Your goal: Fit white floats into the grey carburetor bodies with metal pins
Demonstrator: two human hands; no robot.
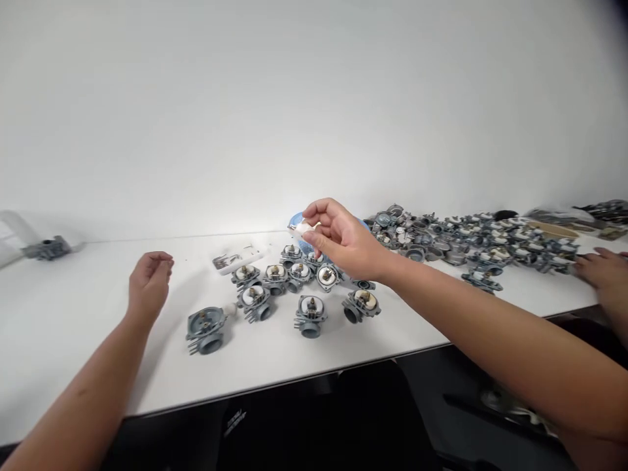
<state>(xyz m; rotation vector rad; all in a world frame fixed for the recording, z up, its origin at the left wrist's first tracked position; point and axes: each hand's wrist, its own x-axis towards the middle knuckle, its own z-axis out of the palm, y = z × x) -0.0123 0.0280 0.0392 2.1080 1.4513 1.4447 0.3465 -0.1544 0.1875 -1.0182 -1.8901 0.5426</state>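
My right hand [338,235] is raised over the middle of the table, its thumb and fingers pinching a small white carburetor float [305,228]. Behind that hand, a blue container [296,220] is partly hidden. Above the table on the left is my left hand [150,280], fingers curled together; whatever they may hold is too small to make out. Nearest to it, a carburetor body [206,325] shows an open cavity with no white float in it. Several other carburetor bodies [311,313] stand to its right with white floats in their tops.
A small white tray [240,265] holds thin metal parts. Many carburetors [490,239] are heaped along the right side. Another person's hand [601,268] rests at the right edge. One lone carburetor [48,248] lies far left. A wall runs behind the table.
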